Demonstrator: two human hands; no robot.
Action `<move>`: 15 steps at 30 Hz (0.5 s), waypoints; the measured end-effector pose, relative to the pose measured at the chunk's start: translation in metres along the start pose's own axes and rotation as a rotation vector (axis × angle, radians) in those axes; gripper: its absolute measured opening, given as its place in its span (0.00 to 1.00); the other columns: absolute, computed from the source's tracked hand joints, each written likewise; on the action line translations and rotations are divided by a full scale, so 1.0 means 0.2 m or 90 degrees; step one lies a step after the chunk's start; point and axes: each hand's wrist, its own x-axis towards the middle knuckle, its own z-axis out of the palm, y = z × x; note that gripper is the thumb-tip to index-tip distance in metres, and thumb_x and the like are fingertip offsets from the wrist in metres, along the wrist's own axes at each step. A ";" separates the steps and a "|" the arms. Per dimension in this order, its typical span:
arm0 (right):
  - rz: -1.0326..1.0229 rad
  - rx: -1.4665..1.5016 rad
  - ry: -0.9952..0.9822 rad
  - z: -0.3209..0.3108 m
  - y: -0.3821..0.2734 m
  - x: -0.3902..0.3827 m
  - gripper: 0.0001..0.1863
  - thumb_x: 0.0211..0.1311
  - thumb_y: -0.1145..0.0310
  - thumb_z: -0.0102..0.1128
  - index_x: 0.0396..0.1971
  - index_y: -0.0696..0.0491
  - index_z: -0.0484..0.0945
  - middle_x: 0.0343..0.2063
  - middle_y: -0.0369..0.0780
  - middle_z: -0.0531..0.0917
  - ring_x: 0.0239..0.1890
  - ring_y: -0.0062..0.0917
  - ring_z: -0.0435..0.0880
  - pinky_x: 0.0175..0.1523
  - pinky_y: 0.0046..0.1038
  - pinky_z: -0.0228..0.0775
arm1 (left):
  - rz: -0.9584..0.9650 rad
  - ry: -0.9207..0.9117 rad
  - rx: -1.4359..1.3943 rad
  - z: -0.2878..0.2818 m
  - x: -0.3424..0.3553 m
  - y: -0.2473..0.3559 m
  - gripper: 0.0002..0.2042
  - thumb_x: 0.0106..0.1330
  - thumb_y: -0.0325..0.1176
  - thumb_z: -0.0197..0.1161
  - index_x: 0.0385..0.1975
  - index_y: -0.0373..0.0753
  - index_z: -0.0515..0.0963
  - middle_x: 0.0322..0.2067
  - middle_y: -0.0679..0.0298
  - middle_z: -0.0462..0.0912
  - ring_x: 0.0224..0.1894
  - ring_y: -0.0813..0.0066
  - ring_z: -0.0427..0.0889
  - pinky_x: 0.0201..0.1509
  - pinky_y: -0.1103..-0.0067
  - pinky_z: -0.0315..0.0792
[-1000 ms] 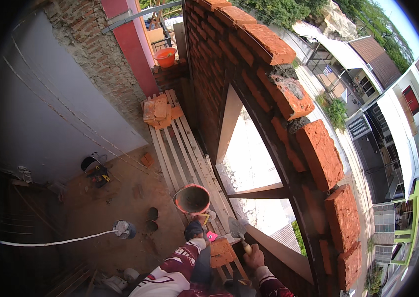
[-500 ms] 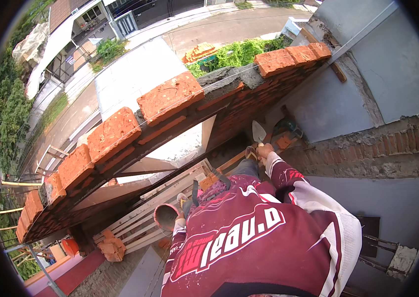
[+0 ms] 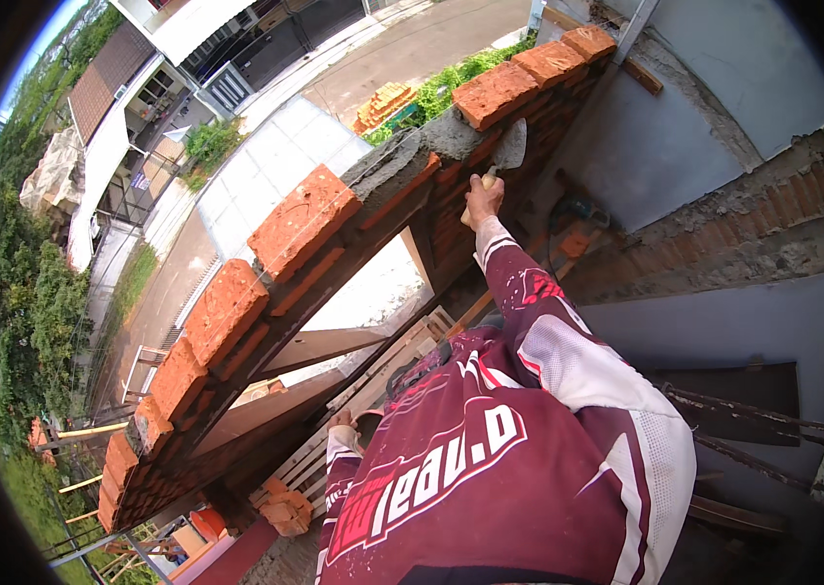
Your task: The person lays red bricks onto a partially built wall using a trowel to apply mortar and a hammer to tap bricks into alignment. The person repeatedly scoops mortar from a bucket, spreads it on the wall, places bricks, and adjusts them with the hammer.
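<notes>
My right hand (image 3: 483, 198) is stretched forward, closed around the light handle of a trowel (image 3: 510, 146). The trowel's pointed metal blade is beside the near face of the brick wall (image 3: 451, 200), just below its top edge. Grey mortar (image 3: 387, 166) lies along the gap in the top course, between a large orange brick (image 3: 303, 219) and another brick (image 3: 496, 95). Low by my body, my left hand (image 3: 341, 421) grips the rim of a round bucket (image 3: 370, 425), mostly hidden by my maroon jersey. What the bucket holds cannot be made out.
Slatted wooden planks (image 3: 314, 458) lie below the wall, with a stack of broken bricks (image 3: 283, 509) at their left end. A green power tool (image 3: 582, 216) sits near the right corner. Grey wall panels (image 3: 685, 146) stand on the right. Past the wall is a drop to the street.
My right hand has raised the trowel from low near my feet up to the wall's top. The bucket in my left hand has come closer against my body. The view has shifted.
</notes>
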 end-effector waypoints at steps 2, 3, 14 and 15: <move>-0.017 -0.027 0.003 0.06 -0.01 -0.05 0.24 0.59 0.67 0.66 0.51 0.61 0.67 0.41 0.50 0.78 0.43 0.40 0.80 0.50 0.39 0.73 | -0.007 0.023 0.029 0.00 -0.02 -0.06 0.17 0.66 0.47 0.65 0.45 0.40 0.79 0.27 0.66 0.79 0.23 0.76 0.77 0.23 0.68 0.76; -0.002 -0.034 0.011 0.08 -0.01 -0.08 0.25 0.59 0.67 0.66 0.51 0.61 0.67 0.42 0.51 0.78 0.44 0.41 0.80 0.52 0.40 0.72 | -0.014 0.027 0.045 0.01 -0.04 -0.09 0.17 0.66 0.47 0.65 0.45 0.40 0.79 0.27 0.66 0.79 0.23 0.76 0.77 0.23 0.68 0.76; -0.113 -0.158 -0.096 0.05 0.06 -0.49 0.20 0.61 0.69 0.64 0.49 0.56 0.67 0.35 0.44 0.78 0.34 0.33 0.79 0.41 0.36 0.73 | -0.047 -0.006 0.129 0.06 -0.06 -0.25 0.17 0.65 0.47 0.65 0.44 0.40 0.79 0.27 0.65 0.80 0.24 0.75 0.78 0.25 0.68 0.76; -0.069 -0.160 -0.103 0.05 0.08 -0.51 0.19 0.61 0.69 0.65 0.48 0.55 0.68 0.31 0.41 0.78 0.28 0.27 0.80 0.35 0.33 0.75 | -0.044 -0.008 0.130 0.07 -0.05 -0.25 0.17 0.65 0.47 0.65 0.44 0.39 0.79 0.27 0.65 0.80 0.24 0.75 0.78 0.25 0.68 0.76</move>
